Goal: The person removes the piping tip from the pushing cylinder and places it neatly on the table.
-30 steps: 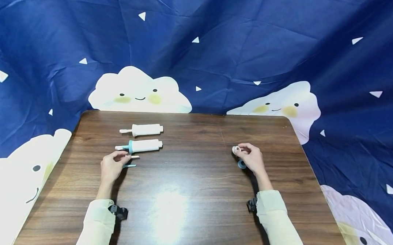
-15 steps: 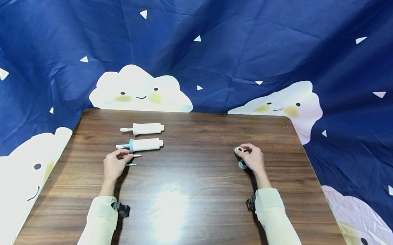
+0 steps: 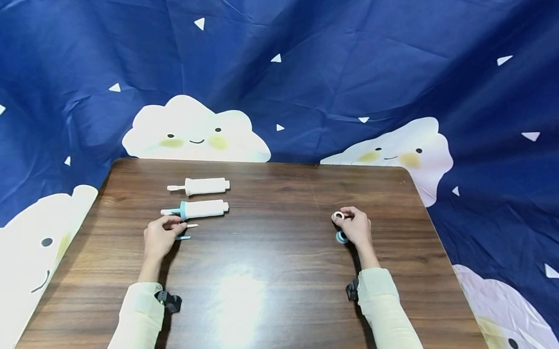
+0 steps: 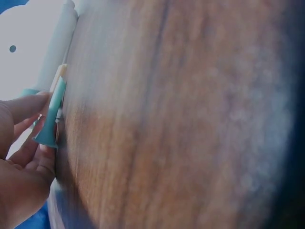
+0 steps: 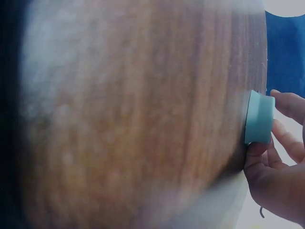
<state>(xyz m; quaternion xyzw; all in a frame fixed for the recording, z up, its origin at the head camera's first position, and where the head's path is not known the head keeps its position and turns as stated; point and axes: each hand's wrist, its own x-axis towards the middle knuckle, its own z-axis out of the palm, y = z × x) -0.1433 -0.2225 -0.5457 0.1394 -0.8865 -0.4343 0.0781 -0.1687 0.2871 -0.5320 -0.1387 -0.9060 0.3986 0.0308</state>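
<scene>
My left hand (image 3: pixel 158 239) is at the left of the table, thumb and fingertips pinching a small cream tapered piece (image 3: pixel 192 226). Just nearer lies a similar teal tapered piece with a flared base (image 4: pixel 52 114), which partly covers the cream one in the left wrist view. On the other side, my right hand (image 3: pixel 358 229) holds a small white ring (image 3: pixel 337 215) between thumb and fingers. Close below that ring sits a teal ring (image 3: pixel 341 237); in the right wrist view the teal ring (image 5: pixel 260 118) stands in front of the fingers and hides the white one.
Beyond the left hand lie two white syringe-like tubes with pull handles, one with a teal collar (image 3: pixel 205 209) and one all white (image 3: pixel 206 186). The wooden table (image 3: pixel 277 237) ends at a blue cloud-patterned cloth (image 3: pixel 302 76).
The white ring has shifted slightly toward the right hand and its hole shows more plainly. The left hand stays at the cream piece; the head view has shifted a little.
</scene>
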